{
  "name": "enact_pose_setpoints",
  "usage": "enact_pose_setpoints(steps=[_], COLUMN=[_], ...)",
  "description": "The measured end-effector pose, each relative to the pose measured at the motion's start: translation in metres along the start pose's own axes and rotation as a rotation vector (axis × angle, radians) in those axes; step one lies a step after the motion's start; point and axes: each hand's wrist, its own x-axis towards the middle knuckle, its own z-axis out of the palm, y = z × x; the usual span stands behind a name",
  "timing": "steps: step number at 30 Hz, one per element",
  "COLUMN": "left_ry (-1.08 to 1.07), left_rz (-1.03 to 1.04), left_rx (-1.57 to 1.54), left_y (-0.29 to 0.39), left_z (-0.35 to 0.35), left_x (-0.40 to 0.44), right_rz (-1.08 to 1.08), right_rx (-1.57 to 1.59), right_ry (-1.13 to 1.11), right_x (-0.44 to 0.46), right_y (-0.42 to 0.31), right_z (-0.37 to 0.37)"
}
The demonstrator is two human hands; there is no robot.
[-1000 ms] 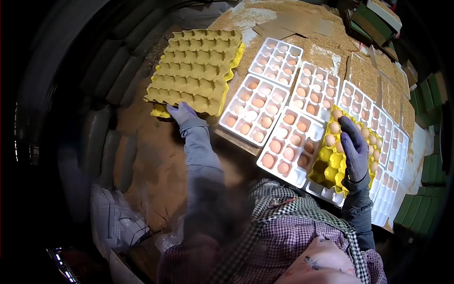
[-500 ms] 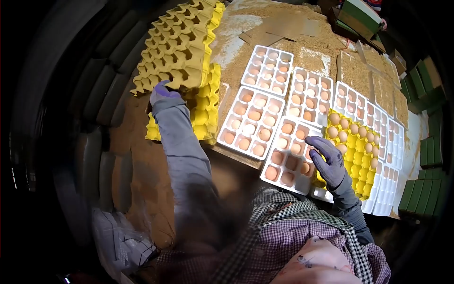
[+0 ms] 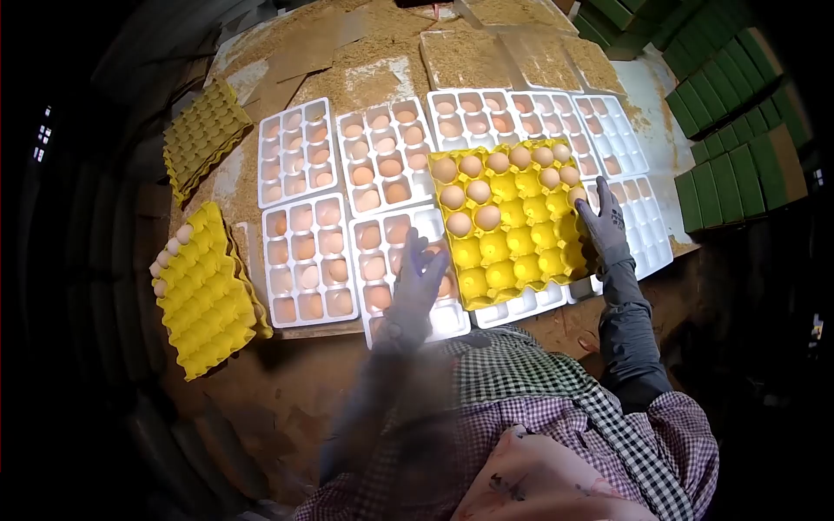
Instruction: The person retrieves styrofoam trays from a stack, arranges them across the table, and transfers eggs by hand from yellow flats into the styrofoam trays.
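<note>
"Yellow, cupped and part full: that's the tray you mean?"

"Yes, it sits over the white trays, near the table's near edge and right of its middle. Eggs fill its far row and run down from both far corners."

"And the right hand?"

"Gloved, at the tray's right edge, thumb and fingers parted, just beside an egg. Whether it grips that edge or the egg, I cannot tell."

"The left hand?"

"Loosely open, thumb and finger apart, over a white tray along the near edge (it's blurred, so I can't say if it touches anything)."

"What lies to the left?"

"A stack of yellow trays by the table's near left corner, with pale eggs at its left side. A second stack stands farther up the left edge."

"And to the right?"

"Green boxes, past the table's right edge."
</note>
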Motion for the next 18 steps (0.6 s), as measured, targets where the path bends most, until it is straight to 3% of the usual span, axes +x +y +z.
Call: enact_pose_setpoints(steps=[1, 3, 5, 6, 9, 10, 12, 15, 18], left_ry=[-0.013, 0.006, 0.001, 0.001, 0.012, 0.017, 0.14, 0.195, 0.254], left_rz=[-0.058, -0.044, 0.176, 0.245, 0.305, 0.357, 0.417, 0.439, 0.388], left_rx=[0.028, 0.024, 0.167, 0.05, -0.059, -0.027, 0.242, 0.467, 0.658], left_y=[-0.014, -0.016, -0.023, -0.027, 0.01, 0.02, 0.021, 0.008, -0.048], left_z=[0.019, 0.047, 0.056, 0.061, 0.089, 0.103, 0.13, 0.184, 0.229], left_x=[0.0, -0.001, 0.01, 0.012, -0.005, -0.016, -0.022, -0.031, -0.023], right_rz=[0.241, 0.283, 0.221, 0.229, 0.272, 0.188, 0.181, 0.069, 0.062], right_rx=[0.318, 0.405, 0.574, 0.615, 0.75, 0.814, 1.01, 0.881, 0.739], right_ry=[-0.108, -0.295, -0.295, -0.296, -0.246, -0.17, -0.225, -0.228, -0.202], right_x=[0.005, 0.029, 0.034, 0.034, 0.034, 0.042, 0.038, 0.064, 0.068], right_y=[-0.001, 0.043, 0.048, 0.04, 0.011, 0.029, 0.01, 0.067, 0.111], right_z=[-0.001, 0.013, 0.023, 0.02, -0.013, -0.007, -0.053, -0.098, -0.129])
